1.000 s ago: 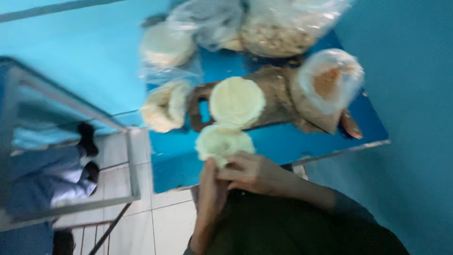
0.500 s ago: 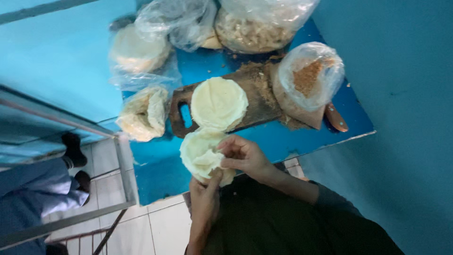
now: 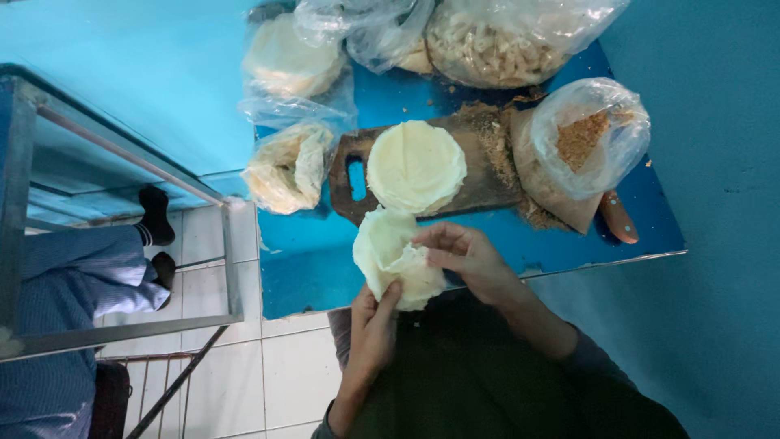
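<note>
Both hands now work one pale, thin round wrapper sheet [image 3: 396,260] just above the near edge of the blue table [image 3: 309,276]: the left hand [image 3: 375,325] pinches its lower edge from beneath, the right hand [image 3: 467,258] grips the upper right fold. A second ago the sheet lay flatter and lower at the table edge; half a second ago it was lifted and starting to cup — now it is curled deeper, folded over between the fingers. Head view, containers: a stack of round pale wrappers [image 3: 416,167] sits on a dark wooden board with a handle slot [image 3: 487,187]; a clear plastic bag of brown crumbs [image 3: 589,138] stands at the board's right end, crumbs spilled beside it; a clear bag of pale chunks [image 3: 504,45] lies behind; two clear bags of more wrappers [image 3: 288,167] lie left.
</note>
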